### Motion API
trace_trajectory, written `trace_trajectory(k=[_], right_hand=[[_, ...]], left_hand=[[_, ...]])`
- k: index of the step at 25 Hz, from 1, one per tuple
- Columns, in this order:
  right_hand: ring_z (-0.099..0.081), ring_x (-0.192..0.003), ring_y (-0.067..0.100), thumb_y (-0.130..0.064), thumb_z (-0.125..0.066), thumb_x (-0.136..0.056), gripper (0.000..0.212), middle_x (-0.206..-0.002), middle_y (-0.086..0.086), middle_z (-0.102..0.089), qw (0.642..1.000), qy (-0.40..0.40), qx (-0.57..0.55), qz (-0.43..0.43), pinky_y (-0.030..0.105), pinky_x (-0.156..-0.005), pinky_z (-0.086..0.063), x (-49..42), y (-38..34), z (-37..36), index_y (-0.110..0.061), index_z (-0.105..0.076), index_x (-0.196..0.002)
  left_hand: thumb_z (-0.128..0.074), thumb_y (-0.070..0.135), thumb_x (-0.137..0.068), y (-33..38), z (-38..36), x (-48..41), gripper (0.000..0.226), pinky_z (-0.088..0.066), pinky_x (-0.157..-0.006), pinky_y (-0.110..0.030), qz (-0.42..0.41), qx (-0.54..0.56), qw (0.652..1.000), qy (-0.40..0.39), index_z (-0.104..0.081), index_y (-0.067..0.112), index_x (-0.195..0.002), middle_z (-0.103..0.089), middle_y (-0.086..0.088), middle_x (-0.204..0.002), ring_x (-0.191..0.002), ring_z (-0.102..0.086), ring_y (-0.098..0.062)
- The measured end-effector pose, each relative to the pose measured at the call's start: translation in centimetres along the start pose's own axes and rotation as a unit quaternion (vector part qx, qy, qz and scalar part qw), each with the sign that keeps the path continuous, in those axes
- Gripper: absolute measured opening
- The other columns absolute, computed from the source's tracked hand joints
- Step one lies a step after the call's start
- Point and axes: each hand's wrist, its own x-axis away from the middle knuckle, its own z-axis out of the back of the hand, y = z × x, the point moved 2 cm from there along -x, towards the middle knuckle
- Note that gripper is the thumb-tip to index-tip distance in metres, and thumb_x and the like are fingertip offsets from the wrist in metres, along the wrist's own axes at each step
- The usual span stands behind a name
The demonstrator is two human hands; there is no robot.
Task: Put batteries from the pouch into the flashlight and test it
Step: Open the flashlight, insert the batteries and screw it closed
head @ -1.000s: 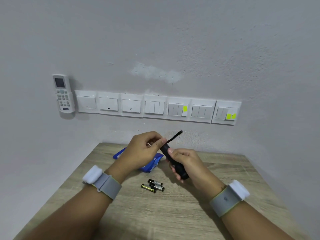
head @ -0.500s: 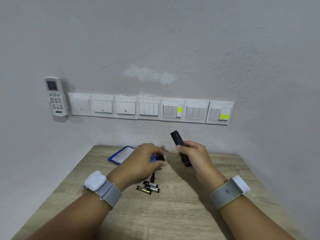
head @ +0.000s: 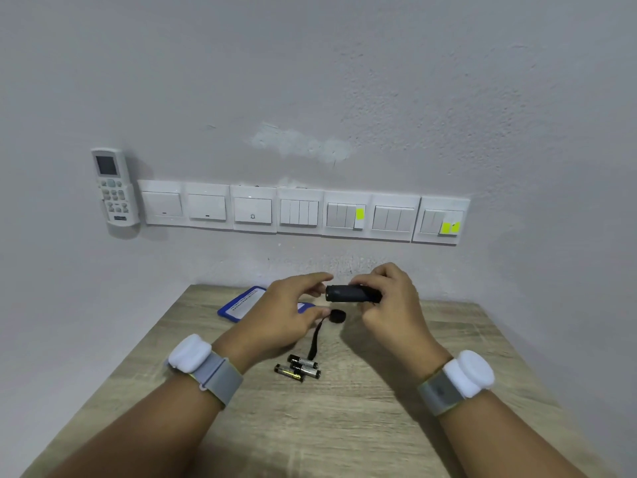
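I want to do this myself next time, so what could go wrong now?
The batteries lie loose on the wooden table, so they might roll away when picked up. The cap is off, and its strap reaches down to them; the left hand beside it could drag it and scatter them. The right hand holds the flashlight level with its open end facing left; tipped, a battery might slide back out, or go in backwards.
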Motion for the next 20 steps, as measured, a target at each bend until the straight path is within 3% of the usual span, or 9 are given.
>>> trace_trajectory(k=[5,12,15,20], right_hand=[[-0.049,-0.099,0.020,0.006,-0.069,-0.062,0.049,-0.101,-0.005,-0.052,0.991,0.085,0.072,0.077,0.042,-0.086,-0.030,0.2,-0.8,1.1,-0.031,-0.077,-0.093],[-0.052,-0.104,0.025,0.006,-0.067,-0.060,0.048,-0.108,0.000,-0.055,0.979,0.088,0.124,0.137,0.047,-0.085,-0.032,0.2,-0.8,1.6,-0.029,-0.077,-0.092],[-0.050,-0.107,0.024,0.008,-0.068,-0.060,0.049,-0.110,0.000,-0.055,0.980,0.084,0.123,0.132,0.047,-0.087,-0.031,0.1,-0.8,1.6,-0.029,-0.077,-0.091],[-0.041,-0.117,0.024,0.006,-0.071,-0.063,0.046,-0.119,0.001,-0.048,0.991,0.112,0.066,0.044,0.046,-0.095,-0.028,-0.4,0.5,2.1,-0.031,-0.077,-0.090]], left_hand=[[-0.077,0.024,-0.093,0.4,-0.6,0.1,0.038,-0.056,-0.084,-0.013,0.016,0.060,0.998,-0.008,-0.070,0.033,-0.130,-0.075,0.016,-0.100,-0.084,-0.070,0.007],[-0.076,0.028,-0.093,0.1,-0.9,0.2,0.029,-0.061,-0.091,-0.028,0.045,0.079,0.996,-0.005,-0.074,0.037,-0.120,-0.077,0.014,-0.097,-0.088,-0.074,-0.002],[-0.078,0.028,-0.092,-0.2,-1.0,0.1,0.023,-0.062,-0.086,-0.029,0.061,0.088,0.994,-0.008,-0.076,0.038,-0.112,-0.078,0.010,-0.091,-0.084,-0.075,-0.006],[-0.080,0.023,-0.090,-0.3,-0.1,-0.3,0.016,-0.053,-0.070,-0.011,0.066,0.058,0.996,0.011,-0.076,0.038,-0.095,-0.076,0.010,-0.085,-0.078,-0.071,0.000]])
